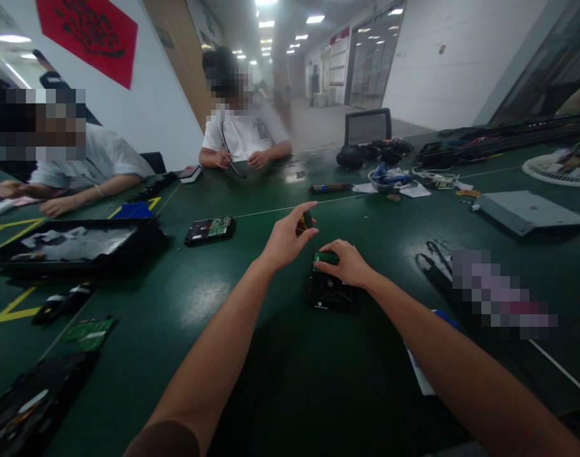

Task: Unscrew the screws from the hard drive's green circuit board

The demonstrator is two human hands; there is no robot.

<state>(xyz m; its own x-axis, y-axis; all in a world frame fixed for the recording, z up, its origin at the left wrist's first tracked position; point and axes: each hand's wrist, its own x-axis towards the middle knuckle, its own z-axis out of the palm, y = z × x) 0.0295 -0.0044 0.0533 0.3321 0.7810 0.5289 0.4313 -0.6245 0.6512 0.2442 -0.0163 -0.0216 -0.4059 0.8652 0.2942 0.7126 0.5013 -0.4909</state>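
Note:
A black hard drive [330,295] lies on the green table in front of me, with a green circuit board [329,258] at its far end. My right hand [346,263] pinches the board's edge region between thumb and fingers. Just to the left and above, my left hand [287,240] holds a small screwdriver [308,219] by its dark green and yellow handle. Its thin shaft points down toward the drive's far left corner; whether the tip touches a screw is too small to tell. The left index finger and thumb stretch out past the handle.
Another hard drive [209,230] lies ahead to the left, near a black tray [71,244]. A loose green board [91,332] and a black drive part [37,397] are at lower left. A grey metal case [532,209] sits right. Two people sit across the table.

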